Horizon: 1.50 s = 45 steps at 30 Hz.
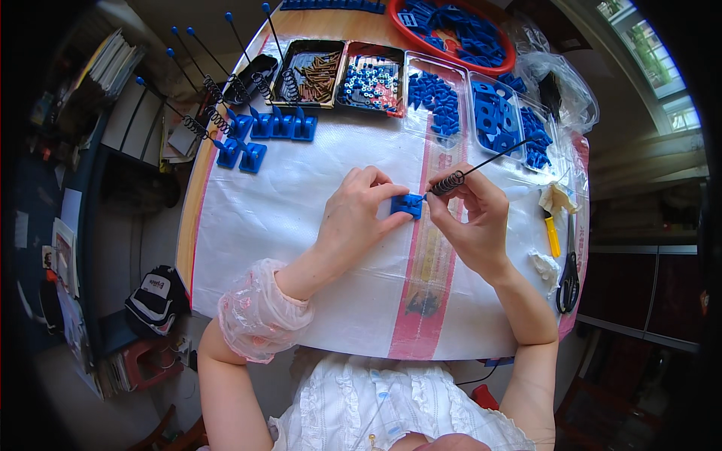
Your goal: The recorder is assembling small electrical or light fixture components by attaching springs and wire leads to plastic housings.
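We work at a wooden table (197,197) covered with white plastic sheeting (286,203). Our left hand (359,214) pinches a small blue plastic block (407,204) at the sheet's centre. Our right hand (472,214) closes on a coiled metal spring (448,183) with a thin black rod, touching the block.

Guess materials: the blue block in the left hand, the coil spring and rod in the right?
Blue block: likely moulded plastic, with uniform saturated colour and a matte face. Coil spring: looks like dark steel wire, thin with a faint sheen. Rod: thin, black and straight, probably metal; its blue ball tip seems plastic.
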{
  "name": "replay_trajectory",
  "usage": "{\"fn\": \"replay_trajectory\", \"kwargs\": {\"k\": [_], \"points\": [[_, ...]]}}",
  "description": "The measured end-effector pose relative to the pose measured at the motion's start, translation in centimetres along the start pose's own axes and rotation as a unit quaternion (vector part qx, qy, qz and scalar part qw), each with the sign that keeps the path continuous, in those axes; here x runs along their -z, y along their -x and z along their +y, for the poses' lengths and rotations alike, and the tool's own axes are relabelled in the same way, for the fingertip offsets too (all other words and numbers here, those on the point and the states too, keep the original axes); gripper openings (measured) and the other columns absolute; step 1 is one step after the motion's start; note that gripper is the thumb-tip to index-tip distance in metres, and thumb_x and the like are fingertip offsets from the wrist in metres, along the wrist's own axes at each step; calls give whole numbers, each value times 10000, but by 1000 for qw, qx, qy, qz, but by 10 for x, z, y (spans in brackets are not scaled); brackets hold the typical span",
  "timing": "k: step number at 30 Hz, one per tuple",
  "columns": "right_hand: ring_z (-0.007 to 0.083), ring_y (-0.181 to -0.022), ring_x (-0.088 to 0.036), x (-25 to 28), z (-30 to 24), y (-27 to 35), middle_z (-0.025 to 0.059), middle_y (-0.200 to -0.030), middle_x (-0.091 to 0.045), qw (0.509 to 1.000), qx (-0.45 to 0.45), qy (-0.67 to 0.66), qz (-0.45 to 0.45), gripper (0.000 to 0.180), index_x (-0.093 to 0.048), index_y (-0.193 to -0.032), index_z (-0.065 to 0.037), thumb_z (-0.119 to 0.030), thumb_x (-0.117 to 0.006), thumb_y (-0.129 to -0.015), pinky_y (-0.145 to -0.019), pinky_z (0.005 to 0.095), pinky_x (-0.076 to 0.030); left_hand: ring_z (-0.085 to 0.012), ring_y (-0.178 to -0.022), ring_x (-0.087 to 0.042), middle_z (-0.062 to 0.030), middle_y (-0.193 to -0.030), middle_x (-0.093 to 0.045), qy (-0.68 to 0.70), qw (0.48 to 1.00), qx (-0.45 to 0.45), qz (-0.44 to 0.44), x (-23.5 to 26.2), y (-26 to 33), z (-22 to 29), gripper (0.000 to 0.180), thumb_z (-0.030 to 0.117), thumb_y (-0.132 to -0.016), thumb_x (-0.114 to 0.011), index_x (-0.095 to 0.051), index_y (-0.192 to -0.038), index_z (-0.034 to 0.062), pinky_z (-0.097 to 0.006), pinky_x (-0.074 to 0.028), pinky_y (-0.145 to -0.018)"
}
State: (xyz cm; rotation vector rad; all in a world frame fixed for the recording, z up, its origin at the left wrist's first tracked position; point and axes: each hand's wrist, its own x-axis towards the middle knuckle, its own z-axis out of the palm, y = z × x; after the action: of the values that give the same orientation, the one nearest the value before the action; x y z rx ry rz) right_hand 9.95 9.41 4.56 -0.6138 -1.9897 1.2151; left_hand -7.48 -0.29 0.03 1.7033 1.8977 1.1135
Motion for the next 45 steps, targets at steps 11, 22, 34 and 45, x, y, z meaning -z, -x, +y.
{"fn": "replay_trajectory", "kwargs": {"k": [11, 22, 34, 45], "points": [[102, -839, -701, -1, 3, 1, 73, -942, -713, 1000, 4, -8, 9, 187, -678, -1002, 41, 96, -744, -836, -768, 250, -562, -275, -1033, -629, -75, -1034, -664, 4, 1000, -2, 2, 0, 0, 1, 332, 170, -760, -878, -797, -1076, 110, -393, -534, -894], [90, -921, -677, 3, -1, 2, 44, -995, -686, 999, 3, 34, -21, 208, -682, -1047, 32, 134, -701, -867, -864, 246, -557, -274, -1027, -630, -80, -1035, -664, 5, 1000, -4, 2, 0, -1, 1, 340, 175, -761, -883, -798, -1085, 110, -390, -535, -888], [136, -794, -713, -3, 3, -2, 75, -882, -710, 999, 22, 34, -3, 154, -684, -956, 24, 69, -749, -825, -735, 269, -562, -274, -1036, -628, -79, -1040, -662, 0, 1000, -5, 0, 0, 0, 0, 358, 183, -768, -882, -799, -1111, 125, -392, -534, -893], [148, -800, -722, -2, 4, -2, 86, -888, -709, 999, 23, 42, -16, 151, -686, -947, 30, 71, -756, -819, -746, 276, -579, -268, -1021, -632, -74, -1039, -670, -2, 1000, -12, -1, -1, 0, -1, 352, 178, -762, -888, -798, -1098, 120, -388, -543, -872]]}}
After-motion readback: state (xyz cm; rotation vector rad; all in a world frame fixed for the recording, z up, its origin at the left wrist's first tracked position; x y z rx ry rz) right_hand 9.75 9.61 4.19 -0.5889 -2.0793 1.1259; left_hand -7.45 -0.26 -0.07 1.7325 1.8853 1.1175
